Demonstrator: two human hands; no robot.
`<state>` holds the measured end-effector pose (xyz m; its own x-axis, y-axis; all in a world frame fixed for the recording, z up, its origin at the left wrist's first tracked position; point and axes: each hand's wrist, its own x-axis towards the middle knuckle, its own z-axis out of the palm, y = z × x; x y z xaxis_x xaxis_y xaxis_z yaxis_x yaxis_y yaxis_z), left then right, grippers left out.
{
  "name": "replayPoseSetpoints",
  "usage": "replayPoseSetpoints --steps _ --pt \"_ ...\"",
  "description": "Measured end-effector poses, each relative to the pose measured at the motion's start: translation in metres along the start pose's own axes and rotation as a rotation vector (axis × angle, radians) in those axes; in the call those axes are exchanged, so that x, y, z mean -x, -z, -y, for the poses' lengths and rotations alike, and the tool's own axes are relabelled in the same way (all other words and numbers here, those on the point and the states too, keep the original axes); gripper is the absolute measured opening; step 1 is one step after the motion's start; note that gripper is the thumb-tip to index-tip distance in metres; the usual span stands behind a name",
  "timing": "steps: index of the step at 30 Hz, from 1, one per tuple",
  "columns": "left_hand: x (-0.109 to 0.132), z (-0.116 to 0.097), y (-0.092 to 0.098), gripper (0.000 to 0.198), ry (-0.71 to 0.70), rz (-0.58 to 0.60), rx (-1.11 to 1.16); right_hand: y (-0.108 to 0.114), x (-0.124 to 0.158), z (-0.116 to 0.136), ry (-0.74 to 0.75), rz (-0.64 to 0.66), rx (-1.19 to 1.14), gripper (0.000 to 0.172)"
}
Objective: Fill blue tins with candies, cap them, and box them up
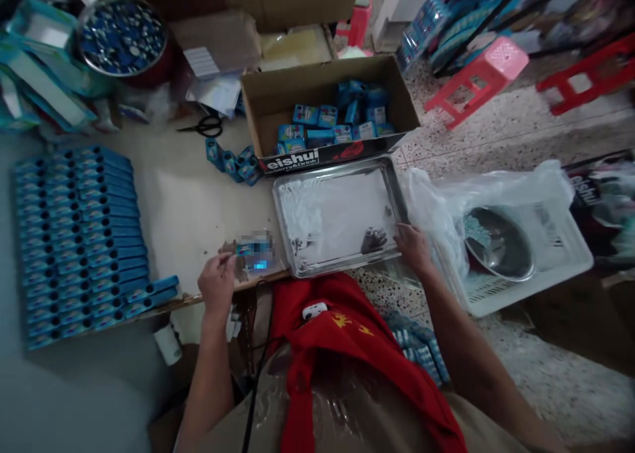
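My right hand (413, 245) grips the right rim of a shallow metal tray (337, 268), fingers closed on its edge. The tray overhangs the table's front edge, and its shiny floor mirrors that hand. At the table edge to its left, my left hand (217, 282) is closed in a pinch. Its fingertips meet a small blue printed piece (258, 260) that is partly pixelated, so its kind and whether it is held are unclear. Behind the tray stands an open cardboard box (258, 122) with several small blue boxes (342, 133) in it.
Stacked rows of blue boxes (79, 241) fill the table's left side. Scissors (208, 125) and a few blue boxes (231, 162) lie farther back, near a full bowl (163, 56). A white basket (560, 241) with a metal bowl (506, 248) is at right, and a stool (503, 59) behind.
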<state>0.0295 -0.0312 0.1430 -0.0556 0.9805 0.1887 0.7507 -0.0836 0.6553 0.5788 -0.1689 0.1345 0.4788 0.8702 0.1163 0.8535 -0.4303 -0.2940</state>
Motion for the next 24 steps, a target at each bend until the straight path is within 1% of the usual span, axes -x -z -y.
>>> replayPoseSetpoints --steps 2,4,7,8,9,10,12,14,15,16,17,18,20,22,24 --pt "-0.012 -0.028 -0.002 0.036 -0.053 -0.018 -0.031 0.000 0.007 -0.002 -0.086 0.008 -0.112 0.045" --pt "-0.017 -0.050 -0.008 0.034 -0.104 -0.004 -0.063 0.001 0.020 -0.002 -0.157 0.030 -0.221 0.046" --pt "-0.016 -0.073 -0.024 0.031 -0.202 0.039 -0.107 0.007 0.048 -0.002 -0.189 0.060 -0.342 0.029" --pt "-0.017 -0.080 -0.031 0.030 -0.245 0.063 -0.118 0.011 0.057 -0.004 -0.196 0.042 -0.403 0.023" --pt "-0.019 -0.088 -0.040 0.028 -0.295 0.100 -0.121 0.017 0.064 -0.009 -0.212 -0.006 -0.477 0.020" --pt "-0.022 -0.097 -0.049 0.027 -0.350 0.147 -0.118 0.026 0.069 -0.015 -0.244 -0.087 -0.556 0.019" --pt "-0.026 -0.118 -0.070 0.024 -0.474 0.267 -0.104 0.052 0.074 -0.039 -0.351 -0.322 -0.687 0.022" --pt "-0.024 -0.140 -0.090 0.022 -0.591 0.389 -0.101 0.081 0.070 -0.077 -0.491 -0.545 -0.725 0.028" --pt "-0.021 -0.149 -0.100 0.022 -0.639 0.442 -0.107 0.095 0.063 -0.100 -0.553 -0.609 -0.703 0.032" --pt "-0.017 -0.156 -0.109 0.022 -0.678 0.489 -0.118 0.106 0.053 -0.124 -0.620 -0.616 -0.648 0.036" --pt "-0.012 -0.160 -0.117 0.022 -0.706 0.528 -0.129 0.114 0.041 -0.147 -0.682 -0.553 -0.563 0.040" --pt "-0.006 -0.161 -0.123 0.022 -0.723 0.560 -0.139 0.118 0.027 -0.168 -0.733 -0.442 -0.443 0.042" --pt "0.007 -0.154 -0.130 0.022 -0.737 0.604 -0.151 0.116 -0.001 -0.201 -0.763 -0.242 -0.280 0.043" --pt "0.022 -0.136 -0.128 0.022 -0.725 0.625 -0.162 0.105 -0.025 -0.216 -0.683 -0.090 -0.209 0.044" --pt "0.041 -0.116 -0.115 0.022 -0.687 0.626 -0.193 0.092 -0.043 -0.212 -0.541 0.041 -0.099 0.046"
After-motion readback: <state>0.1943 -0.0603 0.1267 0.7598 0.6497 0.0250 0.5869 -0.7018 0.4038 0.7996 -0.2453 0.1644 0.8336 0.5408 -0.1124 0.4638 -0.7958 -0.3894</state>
